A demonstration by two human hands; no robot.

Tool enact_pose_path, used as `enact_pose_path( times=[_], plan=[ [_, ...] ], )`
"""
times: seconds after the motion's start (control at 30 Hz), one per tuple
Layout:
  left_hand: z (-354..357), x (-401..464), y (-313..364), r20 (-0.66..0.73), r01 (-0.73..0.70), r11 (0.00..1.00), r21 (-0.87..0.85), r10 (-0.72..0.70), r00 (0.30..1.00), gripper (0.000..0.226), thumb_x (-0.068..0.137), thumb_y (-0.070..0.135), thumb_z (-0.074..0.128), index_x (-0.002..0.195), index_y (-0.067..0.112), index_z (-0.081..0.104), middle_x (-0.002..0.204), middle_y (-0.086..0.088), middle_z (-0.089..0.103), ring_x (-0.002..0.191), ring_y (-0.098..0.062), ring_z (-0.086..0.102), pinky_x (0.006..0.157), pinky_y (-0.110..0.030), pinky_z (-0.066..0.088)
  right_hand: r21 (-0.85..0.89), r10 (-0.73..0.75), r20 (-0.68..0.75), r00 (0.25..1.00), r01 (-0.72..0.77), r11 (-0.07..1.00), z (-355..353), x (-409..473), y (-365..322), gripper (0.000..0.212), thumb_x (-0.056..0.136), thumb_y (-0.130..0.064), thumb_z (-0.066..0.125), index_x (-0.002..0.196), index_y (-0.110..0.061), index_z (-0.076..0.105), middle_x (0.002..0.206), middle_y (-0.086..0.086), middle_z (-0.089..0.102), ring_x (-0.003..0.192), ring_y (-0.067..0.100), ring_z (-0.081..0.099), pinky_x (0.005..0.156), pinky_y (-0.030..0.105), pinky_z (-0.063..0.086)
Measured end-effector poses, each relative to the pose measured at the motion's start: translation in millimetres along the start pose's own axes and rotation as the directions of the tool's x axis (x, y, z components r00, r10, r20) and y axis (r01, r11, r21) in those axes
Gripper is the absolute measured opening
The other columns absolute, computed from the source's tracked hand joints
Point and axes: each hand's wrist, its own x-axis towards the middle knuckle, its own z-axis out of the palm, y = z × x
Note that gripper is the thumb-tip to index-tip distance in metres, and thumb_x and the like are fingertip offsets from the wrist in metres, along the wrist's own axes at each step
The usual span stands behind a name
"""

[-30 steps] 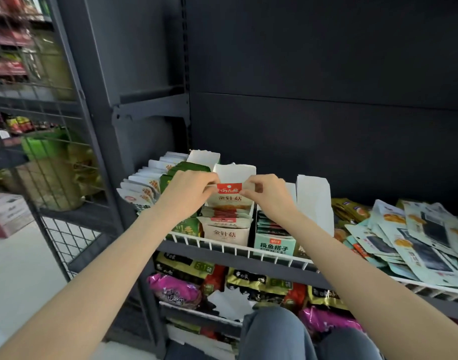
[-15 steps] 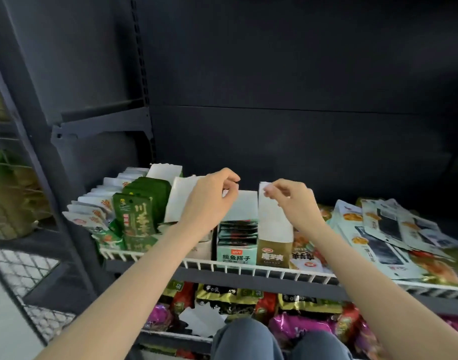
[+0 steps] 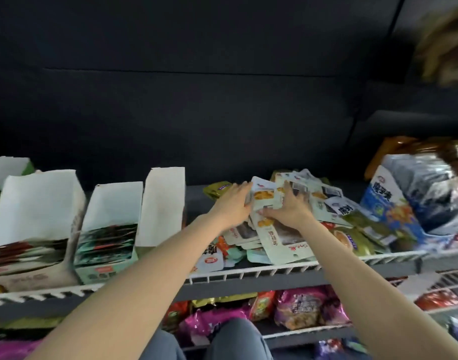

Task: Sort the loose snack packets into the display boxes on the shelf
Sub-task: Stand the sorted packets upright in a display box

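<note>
Both hands have been moved from the display boxes on the left to the pile of loose snack packets on the right of the wire shelf. The pile is large and slippery; packets near the front rail could be pushed over it if the heap is disturbed. The left hand is laid against the pile's edge, fingers fairly straight. The right hand is spread on top; whether one pale packet is pinched cannot be told.
</note>
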Motion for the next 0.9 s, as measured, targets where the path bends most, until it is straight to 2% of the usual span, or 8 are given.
enact_pose_path(
  times=[0.1,0.2,0.37,0.47,0.53,0.63,0.77,0.9],
  plan=[
    [18,13,-8,0.133,-0.004,0.990,0.141,-0.015,0.991,0.056,0.100,0.037,0.032,0.150,0.026,0.011,0.158,-0.003,0.011,0.146,-0.022,0.003,0.115,-0.049,0.015,-0.081,-0.076,0.027,0.997,0.078,0.994,1,6,9,0.118,0.052,-0.088,0.051,0.144,-0.017,0.030,0.141,0.013,0.045,0.128,0.033,0.043,0.100,0.041,0.042],
    [24,15,-10,0.081,-0.038,0.990,0.132,0.028,0.996,0.050,0.099,0.036,0.035,0.147,0.025,0.026,0.151,-0.006,0.030,0.141,-0.023,0.018,0.111,-0.047,0.024,-0.249,-0.234,-0.021,0.972,0.221,0.943,-3,1,6,0.066,0.083,-0.056,0.057,0.131,-0.012,0.047,0.121,0.010,0.060,0.110,0.029,0.057,0.080,0.033,0.045],
    [25,9,-3,-0.116,-0.003,0.991,-0.131,-0.013,0.993,0.053,0.091,0.023,0.056,0.140,0.015,0.039,0.140,-0.006,0.044,0.131,-0.025,0.040,0.105,-0.040,0.037,-0.415,-0.359,0.005,0.933,0.328,0.849,-9,-9,0,0.031,0.093,-0.026,0.046,0.121,-0.016,0.055,0.110,0.010,0.061,0.096,0.028,0.058,0.073,0.034,0.046],
    [17,1,8,-0.200,-0.039,0.987,-0.154,0.007,0.980,0.059,0.090,0.015,0.059,0.143,0.018,0.035,0.140,-0.005,0.044,0.129,-0.021,0.041,0.104,-0.036,0.039,-0.196,-0.400,-0.034,0.916,0.387,0.901,-17,-14,2,0.034,0.093,-0.015,0.045,0.122,-0.026,0.059,0.099,0.006,0.066,0.079,0.021,0.059,0.066,0.032,0.049],
    [7,-6,17,-0.287,-0.085,0.993,-0.076,0.060,0.956,0.031,0.091,0.013,0.056,0.121,0.017,0.057,0.115,-0.004,0.058,0.108,-0.021,0.054,0.089,-0.036,0.047,-0.007,-0.450,-0.154,0.880,0.454,0.891,-21,-18,5,0.026,0.093,-0.014,0.052,0.112,-0.023,0.067,0.091,0.003,0.069,0.067,0.011,0.058,0.062,0.024,0.048],
    [-12,-20,27,-0.426,-0.107,0.994,-0.017,0.089,0.900,0.011,0.093,0.011,0.053,0.096,0.013,0.063,0.089,-0.001,0.057,0.086,-0.020,0.058,0.071,-0.035,0.048,0.316,-0.375,-0.378,0.847,0.499,0.807,-27,-31,3,0.018,0.085,-0.018,0.066,0.102,-0.022,0.070,0.089,-0.008,0.069,0.077,-0.001,0.060,0.067,0.009,0.046],
    [-46,-47,31,-0.579,-0.179,0.983,-0.042,0.122,0.806,0.017,0.093,0.019,0.055,0.105,0.014,0.067,0.097,0.001,0.066,0.089,-0.014,0.062,0.076,-0.030,0.052,0.628,-0.272,-0.369,0.889,0.454,0.632,-34,-48,-14,0.024,0.083,-0.021,0.070,0.105,-0.025,0.063,0.094,-0.006,0.071,0.092,0.011,0.067,0.081,0.030,0.055],
    [-88,-91,19,-0.674,-0.198,0.976,-0.088,0.087,0.733,0.027,0.091,0.028,0.058,0.111,0.012,0.066,0.104,0.004,0.068,0.092,-0.003,0.060,0.072,-0.009,0.048,0.702,-0.389,-0.331,0.860,0.500,0.507,-37,-80,-55,0.013,0.087,-0.014,0.064,0.098,-0.020,0.068,0.095,-0.003,0.073,0.090,0.011,0.070,0.080,0.030,0.058]
  ],
)
